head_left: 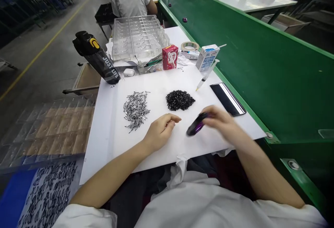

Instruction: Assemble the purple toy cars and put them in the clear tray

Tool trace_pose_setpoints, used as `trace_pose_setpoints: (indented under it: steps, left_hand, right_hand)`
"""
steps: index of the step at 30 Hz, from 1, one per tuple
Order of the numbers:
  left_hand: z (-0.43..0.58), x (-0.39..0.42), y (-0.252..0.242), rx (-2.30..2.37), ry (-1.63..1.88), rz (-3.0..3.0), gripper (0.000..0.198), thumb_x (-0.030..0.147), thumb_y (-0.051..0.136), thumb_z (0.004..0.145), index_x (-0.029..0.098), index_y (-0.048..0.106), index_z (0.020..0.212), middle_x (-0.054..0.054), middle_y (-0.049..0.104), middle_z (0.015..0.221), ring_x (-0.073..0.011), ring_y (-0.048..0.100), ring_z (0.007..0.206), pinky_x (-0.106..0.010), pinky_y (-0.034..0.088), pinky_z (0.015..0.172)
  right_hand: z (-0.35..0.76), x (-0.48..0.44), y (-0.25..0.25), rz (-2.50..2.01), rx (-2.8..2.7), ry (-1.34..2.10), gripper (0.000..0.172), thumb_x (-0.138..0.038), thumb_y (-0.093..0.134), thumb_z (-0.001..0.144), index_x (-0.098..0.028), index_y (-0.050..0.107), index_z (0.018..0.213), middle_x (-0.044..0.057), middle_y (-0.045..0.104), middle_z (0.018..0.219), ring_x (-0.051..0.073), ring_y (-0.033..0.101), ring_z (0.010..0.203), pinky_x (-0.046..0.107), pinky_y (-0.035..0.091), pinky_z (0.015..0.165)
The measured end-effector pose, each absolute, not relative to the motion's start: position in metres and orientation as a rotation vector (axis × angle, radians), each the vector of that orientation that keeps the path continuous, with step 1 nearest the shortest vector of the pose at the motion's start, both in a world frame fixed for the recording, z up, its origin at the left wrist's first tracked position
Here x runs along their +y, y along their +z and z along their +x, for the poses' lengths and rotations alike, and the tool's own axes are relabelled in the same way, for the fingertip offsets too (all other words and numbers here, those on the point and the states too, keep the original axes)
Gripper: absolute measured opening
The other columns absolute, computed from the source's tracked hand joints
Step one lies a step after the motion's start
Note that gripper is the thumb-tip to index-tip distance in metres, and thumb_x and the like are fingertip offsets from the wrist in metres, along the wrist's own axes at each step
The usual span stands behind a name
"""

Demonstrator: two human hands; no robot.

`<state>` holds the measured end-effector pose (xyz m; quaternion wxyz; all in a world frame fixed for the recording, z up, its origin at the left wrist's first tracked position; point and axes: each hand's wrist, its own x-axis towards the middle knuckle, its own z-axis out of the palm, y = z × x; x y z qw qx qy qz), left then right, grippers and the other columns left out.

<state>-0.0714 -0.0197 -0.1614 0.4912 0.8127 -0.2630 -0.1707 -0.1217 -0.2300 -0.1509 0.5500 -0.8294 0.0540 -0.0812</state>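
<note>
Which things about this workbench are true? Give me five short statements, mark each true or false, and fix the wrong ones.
1. The right hand holds a black-and-purple item. True, though motion blurs it.
2. The left hand grips the syringe. False: the left hand holds nothing visible; the syringe is beside the drink carton.
3. The heap of small black pieces lies right of the heap of thin black-edged pieces. True.
4. The red box stands on top of the clear plastic trays. False: the red box stands in front of the trays.
5. The water bottle reads "JUST LIFE". True.
</note>
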Motion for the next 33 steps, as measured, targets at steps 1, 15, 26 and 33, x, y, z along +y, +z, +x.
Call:
trace_pose_setpoints:
  steps: [1, 15, 26, 33]
  left_hand:
    - [-0.071, -0.019, -0.161, -0.647, -0.408, 1.973, 0.025, 0.022, 0.034, 0.089, 0.020, 0.055, 0.102, -0.003, 0.062, 0.103, -0.0147, 0.058, 0.094, -0.030, 0.047, 0.082]
    - [-0.089, -0.015, -0.165, -1.075, -0.316, 2.373, 0.043, 0.015, 0.053, 0.076, 0.018, 0.043, 0.117, -0.008, 0.054, 0.104, -0.0223, 0.051, 0.094, -0.037, 0.045, 0.084]
    - [-0.078, -0.015, -0.162, -0.868, -0.272, 2.350, 0.020, 0.021, 0.051, 0.078, 0.019, 0.055, 0.098, -0.001, 0.066, 0.086, -0.0176, 0.060, 0.080, -0.030, 0.048, 0.073]
    - [-0.076, -0.017, -0.163, -0.858, -0.295, 2.399, 0.020, 0.025, 0.050, 0.080, 0.021, 0.060, 0.097, -0.001, 0.066, 0.081, -0.0174, 0.060, 0.079, -0.030, 0.047, 0.071]
  right_hand:
    - [-0.125, -0.215, -0.155, -2.075, 0.062, 0.012, 0.024, -0.045, 0.054, 0.072, -0.022, 0.053, 0.077, 0.000, 0.057, 0.066, 0.017, 0.053, 0.062, 0.031, 0.040, 0.057]
    - [-0.004, -0.279, -0.142, -1.811, 0.448, -0.065, 0.022, -0.042, 0.055, 0.077, -0.022, 0.058, 0.084, 0.008, 0.057, 0.106, 0.022, 0.051, 0.097, 0.038, 0.045, 0.077]
    - [-0.080, -0.194, -0.109, -1.362, -0.366, -0.327, 0.006, -0.022, 0.056, 0.078, -0.026, 0.059, 0.082, -0.003, 0.051, 0.061, 0.013, 0.050, 0.055, 0.031, 0.045, 0.061]
    - [-0.081, -0.200, -0.134, -1.159, -0.616, 0.205, 0.056, -0.069, 0.035, 0.077, -0.020, 0.034, 0.050, -0.003, 0.034, 0.042, 0.010, 0.031, 0.039, 0.027, 0.031, 0.044]
